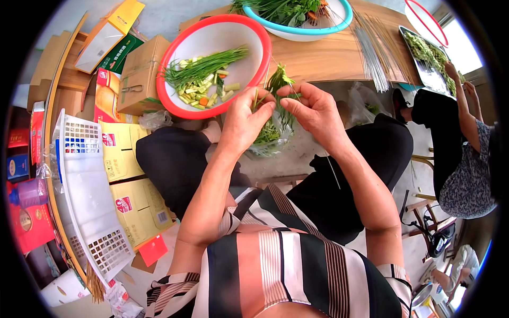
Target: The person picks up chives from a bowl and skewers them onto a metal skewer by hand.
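Centrally, a leafy green bunch (280,79) stands between the two hands, beyond the near edge of the tabletop (318,58); its long axis runs away from the wearer, and its bright tip points toward the tabletop. The left hand (246,114) pinches a short green stem (256,99), held nearly upright in the view, between narrowed fingers. The right hand (315,108) has its thumb and index finger bent close together beside the bunch; what they grip cannot be told. Below lies a clear plastic bag (270,139) with greens. A thin pale stick (333,172) slants past the right wrist.

To the left, a red-rimmed basin (164,66) holds cut stalks (199,90), orange pieces and long green strands (212,66), the strands pointing toward upper right. Beyond is a blue-rimmed basin (302,33) with greens; thin sticks (371,50) lie side by side, pointing away from the wearer.

Yellow cartons (139,199) bear red logos, too small to read; a green box (119,53) carries pale characters, likewise illegible.
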Motion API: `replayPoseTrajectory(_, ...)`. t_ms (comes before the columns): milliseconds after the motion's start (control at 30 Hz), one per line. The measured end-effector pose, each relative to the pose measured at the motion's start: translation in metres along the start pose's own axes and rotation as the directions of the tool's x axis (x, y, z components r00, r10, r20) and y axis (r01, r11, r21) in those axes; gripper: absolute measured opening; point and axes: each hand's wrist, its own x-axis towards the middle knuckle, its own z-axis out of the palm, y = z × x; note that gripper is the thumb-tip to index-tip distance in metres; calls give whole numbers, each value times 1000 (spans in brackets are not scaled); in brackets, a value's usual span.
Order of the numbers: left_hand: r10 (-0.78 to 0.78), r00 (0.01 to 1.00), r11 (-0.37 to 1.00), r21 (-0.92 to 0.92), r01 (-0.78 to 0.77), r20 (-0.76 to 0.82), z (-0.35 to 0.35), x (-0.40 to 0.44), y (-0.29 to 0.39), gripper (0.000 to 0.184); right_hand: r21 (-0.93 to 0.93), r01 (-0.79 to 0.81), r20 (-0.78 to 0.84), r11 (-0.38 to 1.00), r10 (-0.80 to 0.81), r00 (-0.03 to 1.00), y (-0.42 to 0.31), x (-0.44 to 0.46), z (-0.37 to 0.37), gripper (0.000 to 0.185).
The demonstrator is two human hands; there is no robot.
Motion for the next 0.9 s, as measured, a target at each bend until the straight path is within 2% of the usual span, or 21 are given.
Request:
replayPoseTrajectory(33, -2, 1000, 1000, -4, 2, 4, 3, 0, 3, 13, -2, -4, -4, 1000, 4, 1000, 1, 0, 1, 20)
replayPoseTrajectory(100, -46, 999, 999, -8, 46, 27, 9, -1, 7, 13, -3, 172, -133, 985, -171, 976, 5, 1, 5, 22)
replayPoseTrajectory(133, -22, 999, 994, 109, 17, 42, 8, 0, 8, 15, 81, 179, -147, 981, -165, 975, 3, 1, 5, 23)
replayPoseTrajectory(167, -22, 999, 994, 109, 18, 41, 9, 0, 8, 15, 81, 178, -146, 981, -165, 975, 4, 2, 5, 23)
replayPoseTrajectory(233, 150, 989, 950, 276, -147, 10, 15, 0, 4, 18, 43, 177, -82, 983, -173, 981, 7, 4, 4, 19)
replayPoseTrajectory(367, 248, 969, 930, 282, -236, -8, 23, 1, -2, 21, -13, 113, -47, 993, -114, 992, 1, 0, 5, 14)
replayPoseTrajectory(433, 200, 979, 965, 167, -204, 42, 21, 2, -4, 22, -28, 142, -53, 989, -143, 988, 7, 3, 3, 12)
replayPoseTrajectory(467, 200, 979, 965, 168, -204, 42, 18, 1, -2, 22, -28, 142, -53, 989, -143, 988, 8, 5, 3, 12)
replayPoseTrajectory(500, 62, 994, 997, -60, -57, 90, 13, 0, 1, 23, 22, 166, -75, 986, -164, 984, 9, 6, 3, 12)
replayPoseTrajectory(533, -61, 984, 956, -275, 106, 167, 6, -1, 3, 23, 70, 191, -97, 979, -183, 978, 9, 7, 2, 11)
replayPoseTrajectory(567, -114, 974, 902, -391, 185, 197, -5, 0, 0, 23, 69, 191, -98, 979, -183, 978, 7, 6, 0, 11)
replayPoseTrajectory(633, -138, 986, 893, -418, 165, 94, -16, -2, -3, 23, 100, 78, -79, 992, -70, 994, 0, 5, -4, 11)
replayPoseTrajectory(667, -86, 996, 962, -262, 81, -7, -17, -1, -8, 22, 100, 78, -81, 992, -70, 994, 0, 4, -5, 11)
replayPoseTrajectory(700, -86, 996, 962, -261, 81, -7, -18, -2, -12, 22, 113, 52, -73, 992, -44, 996, -1, 4, -5, 11)
replayPoseTrajectory(733, 32, 992, 998, -53, -38, -120, -19, -3, -14, 20, 125, 27, -62, 992, -20, 998, -1, 4, -4, 10)
replayPoseTrajectory(767, 168, 965, 977, 167, -135, -201, -19, -4, -11, 19, 124, 28, -59, 992, -21, 998, -1, 5, -3, 10)
replayPoseTrajectory(800, 121, 979, 989, -64, -133, -165, -13, -4, -8, 16, 135, 31, -59, 990, -23, 998, 0, 4, 0, 11)
replayPoseTrajectory(900, 2, 999, 901, -434, 18, 46, 1, -8, 1, 18, 125, 38, -56, 991, -32, 998, 3, 6, 1, 12)
